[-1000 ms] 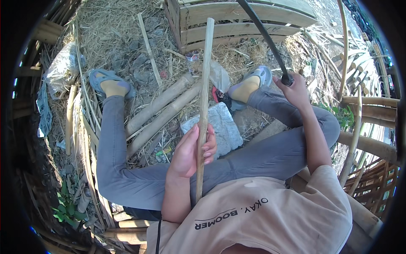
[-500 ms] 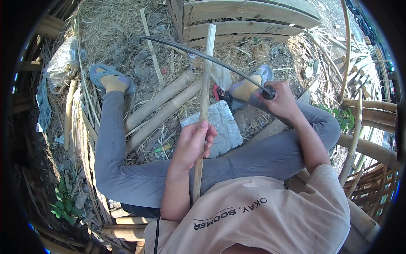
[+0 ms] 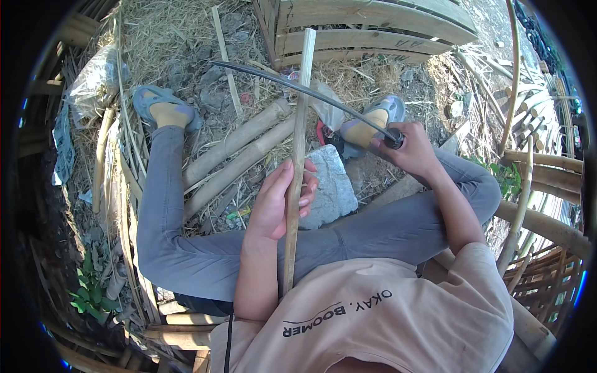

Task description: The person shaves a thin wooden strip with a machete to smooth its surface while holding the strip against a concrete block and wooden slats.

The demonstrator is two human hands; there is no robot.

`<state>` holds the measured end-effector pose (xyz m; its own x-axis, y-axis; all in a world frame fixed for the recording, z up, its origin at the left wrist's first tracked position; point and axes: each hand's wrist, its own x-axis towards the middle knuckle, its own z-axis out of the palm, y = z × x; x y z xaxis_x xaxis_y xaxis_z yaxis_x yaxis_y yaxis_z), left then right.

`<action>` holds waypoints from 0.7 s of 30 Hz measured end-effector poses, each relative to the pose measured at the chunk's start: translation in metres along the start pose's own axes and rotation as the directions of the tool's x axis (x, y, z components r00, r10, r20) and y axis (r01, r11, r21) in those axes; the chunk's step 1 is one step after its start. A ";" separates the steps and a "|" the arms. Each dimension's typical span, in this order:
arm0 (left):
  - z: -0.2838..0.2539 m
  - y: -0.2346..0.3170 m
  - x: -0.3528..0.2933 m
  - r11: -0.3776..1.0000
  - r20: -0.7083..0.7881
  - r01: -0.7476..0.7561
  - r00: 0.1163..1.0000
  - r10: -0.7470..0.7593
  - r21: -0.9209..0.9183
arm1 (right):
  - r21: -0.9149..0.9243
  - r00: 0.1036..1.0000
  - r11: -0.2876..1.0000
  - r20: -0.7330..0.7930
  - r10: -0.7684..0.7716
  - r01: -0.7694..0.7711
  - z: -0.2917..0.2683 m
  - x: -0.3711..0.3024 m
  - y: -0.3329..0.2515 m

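Observation:
My left hand (image 3: 273,198) is loosely wrapped around a long wooden strip (image 3: 301,118), thumb on its left side and fingers curled at its right. The strip stands nearly upright in the view, its lower end against my shirt. In my right hand (image 3: 413,149), closed around a dark handle (image 3: 393,138), is a long knife with a narrow, slightly curved dark blade (image 3: 348,110). The blade points to the far left and crosses the upper part of the strip; whether they touch I cannot tell. A pale stone block (image 3: 329,193) lies between my legs.
Two bamboo poles (image 3: 242,158) lie on the straw-covered ground beside my left leg. A slatted wooden crate (image 3: 367,37) stands ahead. Cut bamboo pieces (image 3: 535,115) are piled at the right. A clear plastic bag (image 3: 96,81) sits at the far left.
My left hand has moved slightly up the strip and its grip has loosened, with the thumb shifting to the strip's left side. The right hand and knife have barely moved.

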<state>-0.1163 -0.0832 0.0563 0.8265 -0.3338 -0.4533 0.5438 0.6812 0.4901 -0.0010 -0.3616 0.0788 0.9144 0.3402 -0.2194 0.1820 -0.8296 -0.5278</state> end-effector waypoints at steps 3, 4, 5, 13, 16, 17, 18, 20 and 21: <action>-0.002 0.000 0.001 1.000 -0.017 0.003 1.000 -0.003 0.008 | -0.009 1.000 1.000 0.007 0.016 -0.016 -0.001 -0.001 -0.002; -0.001 0.000 0.001 1.000 -0.017 0.004 1.000 -0.004 0.009 | -0.008 1.000 1.000 0.006 0.017 -0.017 0.000 -0.001 -0.001; -0.001 0.001 0.002 1.000 -0.001 0.010 1.000 -0.010 0.015 | -0.013 1.000 1.000 -0.010 -0.006 0.006 0.002 -0.001 0.000; 0.011 -0.007 0.008 0.956 -0.129 0.018 0.991 0.021 0.293 | -0.058 0.997 0.996 0.028 -0.070 0.071 0.011 -0.002 -0.008; 0.006 -0.022 0.017 0.911 -0.165 -0.039 0.979 0.116 0.409 | -0.087 0.993 0.990 0.006 -0.114 0.114 0.015 -0.001 -0.011; 0.003 -0.027 0.022 0.815 -0.184 -0.089 0.955 0.233 0.572 | -0.144 0.995 0.985 0.035 -0.094 0.098 0.016 0.001 -0.011; 0.000 -0.032 0.024 0.755 -0.183 -0.109 0.939 0.292 0.646 | -0.201 0.995 0.976 0.062 -0.073 0.084 0.017 0.002 -0.011; 0.003 -0.037 0.027 0.528 -0.140 -0.156 0.868 0.477 0.834 | -0.238 0.996 0.968 0.064 -0.068 0.082 0.018 0.001 -0.008; 0.005 -0.039 0.028 0.346 -0.074 -0.169 0.803 0.591 0.923 | -0.272 0.996 0.959 0.065 -0.066 0.081 0.018 0.001 -0.007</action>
<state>-0.1135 -0.1222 0.0287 0.9745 0.1833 -0.1296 0.1823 -0.3086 0.9336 -0.0079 -0.3476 0.0672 0.8749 0.4220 -0.2374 0.3471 -0.8885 -0.3003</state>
